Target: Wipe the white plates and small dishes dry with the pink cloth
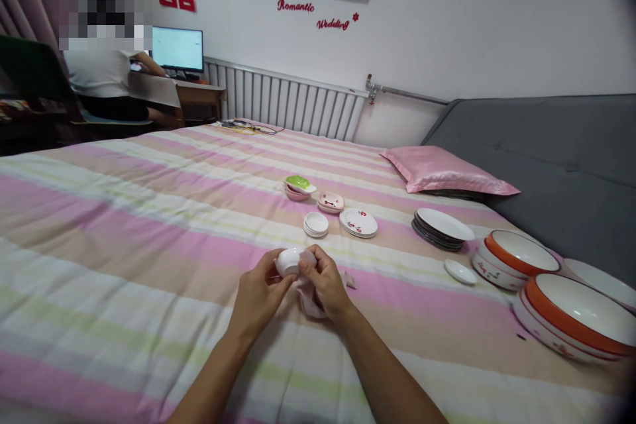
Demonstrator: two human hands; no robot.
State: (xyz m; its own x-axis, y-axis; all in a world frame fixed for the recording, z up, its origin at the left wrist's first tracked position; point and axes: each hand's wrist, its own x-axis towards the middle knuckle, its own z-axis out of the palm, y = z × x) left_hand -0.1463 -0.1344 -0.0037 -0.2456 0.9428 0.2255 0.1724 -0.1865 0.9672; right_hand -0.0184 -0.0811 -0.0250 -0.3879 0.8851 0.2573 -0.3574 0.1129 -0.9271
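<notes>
Between my hands, just above the striped bedspread (163, 291), a small white bowl (288, 261) is tilted on its side. My left hand (259, 291) grips its left edge with thumb and fingers. My right hand (325, 285) pinches a pale pinkish cloth (311, 301) against the bowl's right side, and the rest of the cloth hangs below. Right behind my hands stands a stack of small white dishes (316, 224). Beside that stack lie oval plates with red flowers (358, 222).
Farther back are a pink patterned dish (330, 201) and a green leaf-shaped dish (299, 183) on pink bowls. To the right stand stacked plates (442, 225), a small white dish (460, 271) and large orange-rimmed bowls (581, 318). A pink pillow (447, 171) rests by the headboard. A person (102, 73) sits far left.
</notes>
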